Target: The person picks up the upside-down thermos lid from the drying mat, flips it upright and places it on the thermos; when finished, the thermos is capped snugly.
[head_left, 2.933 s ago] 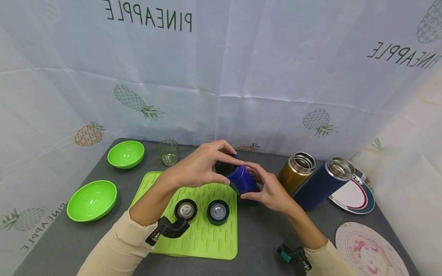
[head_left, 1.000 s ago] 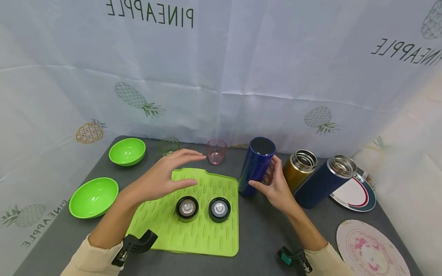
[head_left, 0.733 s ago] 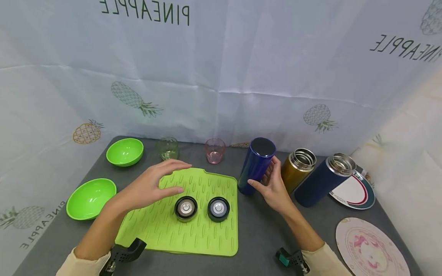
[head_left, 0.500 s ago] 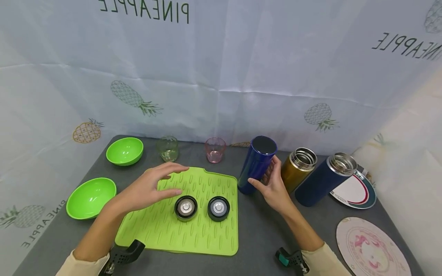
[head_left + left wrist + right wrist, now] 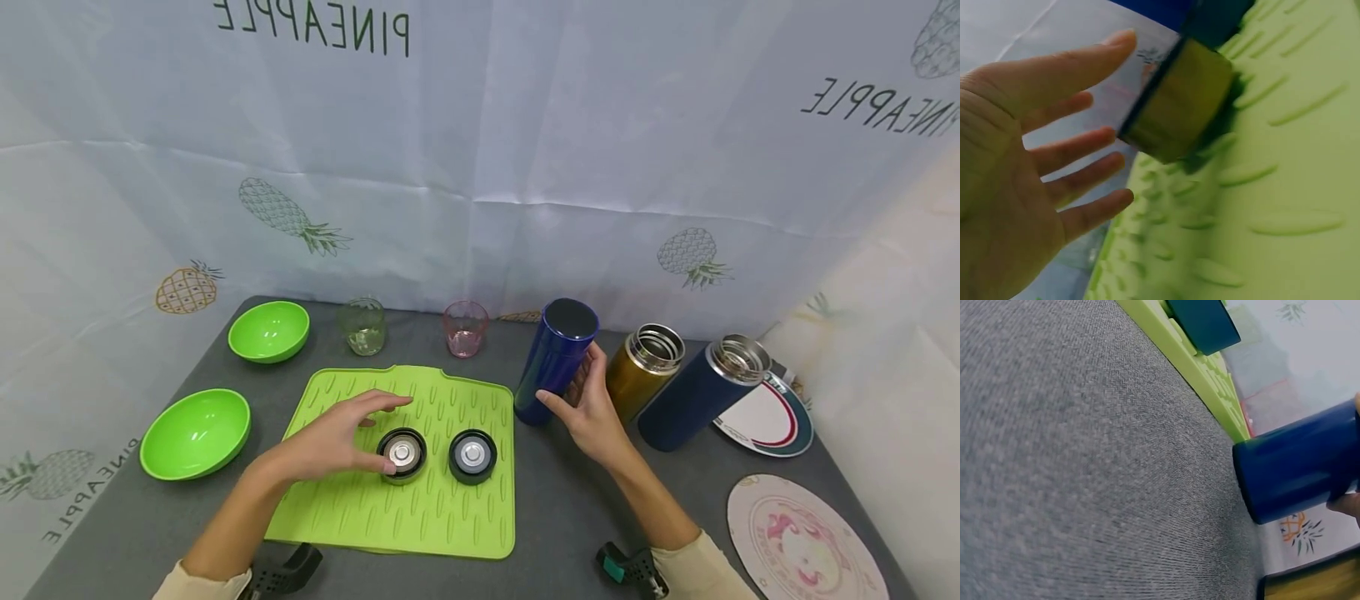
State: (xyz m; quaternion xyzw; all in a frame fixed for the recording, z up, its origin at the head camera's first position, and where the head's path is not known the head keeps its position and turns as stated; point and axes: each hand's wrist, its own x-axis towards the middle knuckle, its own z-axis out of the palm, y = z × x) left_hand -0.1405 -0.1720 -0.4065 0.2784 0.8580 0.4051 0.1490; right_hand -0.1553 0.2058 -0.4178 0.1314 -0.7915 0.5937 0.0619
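Mat (image 5: 420, 508) takes up the near middle of the table, lime green, with two lids sitting on it. Blue flask (image 5: 553, 363) stands just right of it, right hand (image 5: 588, 408) wrapped around its side. Left hand (image 5: 330, 442) hovers with fingers spread loose beside the gold-rimmed lid (image 5: 402, 454), gripping nothing.
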